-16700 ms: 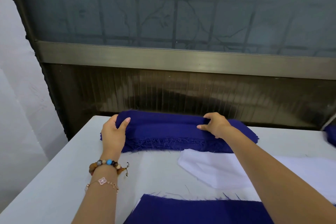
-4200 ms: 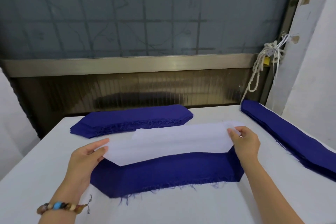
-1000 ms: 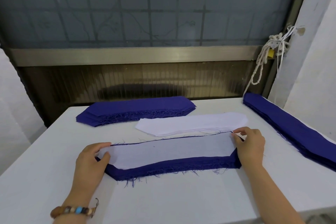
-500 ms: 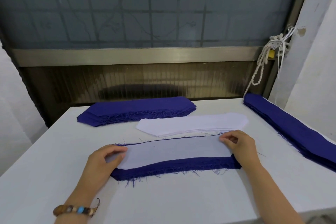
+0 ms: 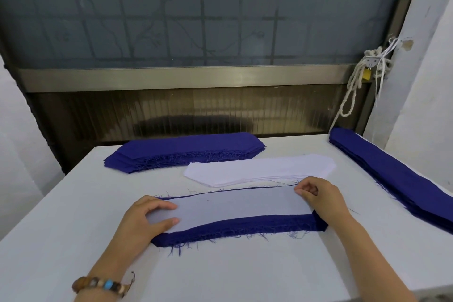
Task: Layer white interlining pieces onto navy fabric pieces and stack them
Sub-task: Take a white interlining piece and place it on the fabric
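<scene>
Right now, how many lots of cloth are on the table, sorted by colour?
Navy fabric piles: 3 (far pile, right-edge pile, near pile)
White interlining: 2 (loose pile, single white piece lying on the near pile)
Total: 5

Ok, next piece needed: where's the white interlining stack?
Head view, right of centre: the white interlining stack lies between the far navy stack and the near navy piece.
</scene>
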A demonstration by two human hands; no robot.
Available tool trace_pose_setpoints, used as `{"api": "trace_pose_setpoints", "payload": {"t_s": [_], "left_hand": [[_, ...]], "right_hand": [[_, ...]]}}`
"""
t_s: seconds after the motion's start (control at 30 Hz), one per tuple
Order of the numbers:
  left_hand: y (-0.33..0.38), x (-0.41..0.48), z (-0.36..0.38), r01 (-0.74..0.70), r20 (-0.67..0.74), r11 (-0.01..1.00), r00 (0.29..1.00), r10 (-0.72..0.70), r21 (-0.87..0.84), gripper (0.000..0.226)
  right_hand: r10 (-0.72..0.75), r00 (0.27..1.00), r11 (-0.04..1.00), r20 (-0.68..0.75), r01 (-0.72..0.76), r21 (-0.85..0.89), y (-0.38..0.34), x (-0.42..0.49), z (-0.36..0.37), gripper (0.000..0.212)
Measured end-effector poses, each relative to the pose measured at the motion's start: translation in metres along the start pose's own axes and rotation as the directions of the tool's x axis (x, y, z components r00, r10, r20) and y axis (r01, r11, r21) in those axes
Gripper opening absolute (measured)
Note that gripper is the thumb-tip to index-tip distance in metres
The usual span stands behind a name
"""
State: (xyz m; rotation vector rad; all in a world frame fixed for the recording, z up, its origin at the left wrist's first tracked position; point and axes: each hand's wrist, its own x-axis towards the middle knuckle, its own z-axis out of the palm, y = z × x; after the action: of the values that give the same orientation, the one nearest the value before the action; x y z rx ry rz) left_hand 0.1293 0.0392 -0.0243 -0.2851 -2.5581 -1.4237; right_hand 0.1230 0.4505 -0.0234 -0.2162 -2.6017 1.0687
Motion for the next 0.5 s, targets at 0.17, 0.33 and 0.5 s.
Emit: {"api": "trace_pose_setpoints", "payload": {"t_s": [0.17,0.33,0.5], "left_hand": [[0.005,0.003,-0.002,0.050,0.049,0.998,0.998,-0.051,0.025,0.029],[0.008,0.006,-0.006,0.083,0.122,0.995,0.988,-0.090,0.064,0.034],[0.011,0.026,-0.008,0.092,0.160,0.987,0.981,-0.112,0.129,0.019]], "right_hand": [[0.047,0.994,0.997,0.100,-0.041,-0.068,-0.007,0.002,-0.005,0.030],[0.044,0.986,0.988,0.162,-0.019,-0.153,-0.009,0.004,-0.007,0.041],[0.101,0.954,0.965,0.282,-0.025,-0.262,-0.014,0.015,-0.011,0.041]]}}
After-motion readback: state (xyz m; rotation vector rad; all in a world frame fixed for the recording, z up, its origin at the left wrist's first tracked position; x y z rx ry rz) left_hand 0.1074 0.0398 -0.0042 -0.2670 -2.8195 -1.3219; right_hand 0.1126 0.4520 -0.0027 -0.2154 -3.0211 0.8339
